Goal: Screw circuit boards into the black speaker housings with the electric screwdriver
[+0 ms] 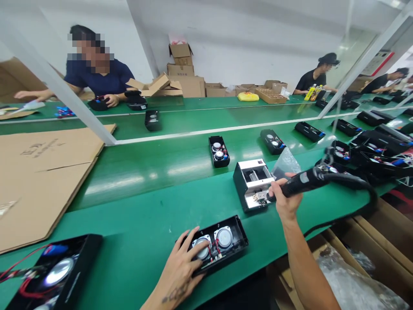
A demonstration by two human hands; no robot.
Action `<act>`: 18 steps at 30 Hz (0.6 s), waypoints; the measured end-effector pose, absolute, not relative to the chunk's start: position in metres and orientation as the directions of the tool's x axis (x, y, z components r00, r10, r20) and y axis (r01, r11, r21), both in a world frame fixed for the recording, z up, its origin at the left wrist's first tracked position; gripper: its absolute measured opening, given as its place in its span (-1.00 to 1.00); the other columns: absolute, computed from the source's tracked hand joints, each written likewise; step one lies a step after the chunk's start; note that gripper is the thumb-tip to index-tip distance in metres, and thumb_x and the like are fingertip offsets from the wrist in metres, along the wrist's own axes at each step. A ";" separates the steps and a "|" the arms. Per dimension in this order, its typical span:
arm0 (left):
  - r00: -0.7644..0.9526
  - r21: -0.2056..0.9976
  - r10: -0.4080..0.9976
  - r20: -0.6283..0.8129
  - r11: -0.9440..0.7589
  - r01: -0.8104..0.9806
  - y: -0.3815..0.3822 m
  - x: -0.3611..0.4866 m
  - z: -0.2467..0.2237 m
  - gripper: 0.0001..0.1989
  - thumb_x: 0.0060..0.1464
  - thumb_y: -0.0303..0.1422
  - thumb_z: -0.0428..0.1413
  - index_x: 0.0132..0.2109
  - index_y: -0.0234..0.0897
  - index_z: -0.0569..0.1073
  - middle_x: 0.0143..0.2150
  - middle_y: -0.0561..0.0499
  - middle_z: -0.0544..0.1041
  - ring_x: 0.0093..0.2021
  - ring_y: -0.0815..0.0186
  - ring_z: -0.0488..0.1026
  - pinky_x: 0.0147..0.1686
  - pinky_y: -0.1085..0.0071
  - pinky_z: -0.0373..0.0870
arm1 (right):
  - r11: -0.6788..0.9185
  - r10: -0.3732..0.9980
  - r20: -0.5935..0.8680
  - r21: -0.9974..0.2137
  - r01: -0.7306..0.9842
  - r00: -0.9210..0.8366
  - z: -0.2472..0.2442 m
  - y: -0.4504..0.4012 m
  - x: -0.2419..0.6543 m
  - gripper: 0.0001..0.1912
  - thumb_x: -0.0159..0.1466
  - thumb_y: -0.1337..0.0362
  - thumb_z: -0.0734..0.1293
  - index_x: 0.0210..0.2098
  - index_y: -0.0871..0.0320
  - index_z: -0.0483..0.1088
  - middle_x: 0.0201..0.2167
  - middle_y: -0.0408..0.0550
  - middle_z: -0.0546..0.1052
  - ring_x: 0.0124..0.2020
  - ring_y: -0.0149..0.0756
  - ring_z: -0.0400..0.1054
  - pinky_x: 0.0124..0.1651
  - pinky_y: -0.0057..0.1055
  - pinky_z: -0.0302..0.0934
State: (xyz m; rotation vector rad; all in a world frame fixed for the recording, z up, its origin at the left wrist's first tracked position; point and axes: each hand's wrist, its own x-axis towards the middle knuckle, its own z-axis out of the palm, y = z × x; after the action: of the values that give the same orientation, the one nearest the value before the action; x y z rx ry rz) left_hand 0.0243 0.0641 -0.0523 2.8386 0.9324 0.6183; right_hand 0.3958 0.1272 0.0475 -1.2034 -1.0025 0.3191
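My left hand (185,262) grips the left end of a black speaker housing (237,245), fingers over the top and thumb along the near side. Two round silver speakers (223,238) with red wires sit inside it. Above the mat, my right hand (287,198) is closed around a black electric screwdriver (305,181). The screwdriver's front end points left, at the front of a black and silver screw feeder (253,183); whether its tip touches is hard to make out. A clear plastic bag (286,162) lies behind the feeder.
Another open speaker housing (74,275) stands at the near left, beside flat cardboard (48,172). More housings lie on the green belt (174,159) and pile up at right (380,150). The screwdriver's cable (371,202) loops right above open cartons (364,241). Co-workers sit opposite.
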 end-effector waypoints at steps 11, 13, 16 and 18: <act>0.727 0.209 0.590 0.351 -0.807 0.553 0.063 0.030 -0.051 -0.70 0.07 0.01 0.43 -0.33 -0.06 0.64 0.25 0.19 0.60 0.55 -0.06 0.06 0.58 0.07 -0.34 | 0.213 0.894 0.257 -0.964 0.159 0.368 0.038 0.086 0.372 -0.56 0.27 0.13 0.57 0.03 0.06 0.37 -0.57 -0.34 0.46 -0.63 -0.36 0.30 -0.48 -0.34 0.29; 0.725 0.212 0.604 0.330 -0.796 0.567 0.062 0.035 -0.050 -0.72 0.08 0.01 0.43 -0.30 -0.06 0.66 0.24 0.15 0.61 0.52 -0.09 0.13 0.56 -0.01 -0.24 | 0.355 0.873 0.344 -0.934 0.035 0.346 0.048 0.068 0.360 -0.57 0.34 0.19 0.52 0.11 -0.02 0.31 -0.57 -0.37 0.43 -0.65 -0.37 0.29 -0.51 -0.37 0.27; 0.712 0.223 0.631 0.307 -0.775 0.591 0.061 0.041 -0.051 -0.74 0.10 -0.02 0.42 -0.28 -0.06 0.67 0.23 0.13 0.60 0.51 -0.13 0.14 0.53 -0.06 -0.14 | 0.526 0.827 0.474 -0.843 -0.116 0.304 0.057 0.048 0.340 -0.63 0.43 0.23 0.44 0.14 -0.10 0.28 -0.59 -0.39 0.36 -0.66 -0.39 0.23 -0.54 -0.40 0.21; 0.711 0.227 0.632 0.308 -0.775 0.590 0.061 0.043 -0.052 -0.74 0.12 -0.02 0.41 -0.29 -0.07 0.66 0.25 0.14 0.59 0.52 -0.13 0.12 0.54 -0.06 -0.15 | 0.537 0.833 0.491 -0.829 -0.157 0.255 0.056 0.040 0.326 -0.66 0.46 0.23 0.41 0.15 -0.12 0.28 -0.60 -0.39 0.32 -0.66 -0.39 0.21 -0.54 -0.41 0.20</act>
State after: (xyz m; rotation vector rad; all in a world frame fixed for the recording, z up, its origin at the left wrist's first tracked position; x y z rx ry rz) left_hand 0.0430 0.0606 -0.0522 2.8017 1.0035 0.5669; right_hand 0.3264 0.0400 0.0557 -0.7427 -1.1141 0.7630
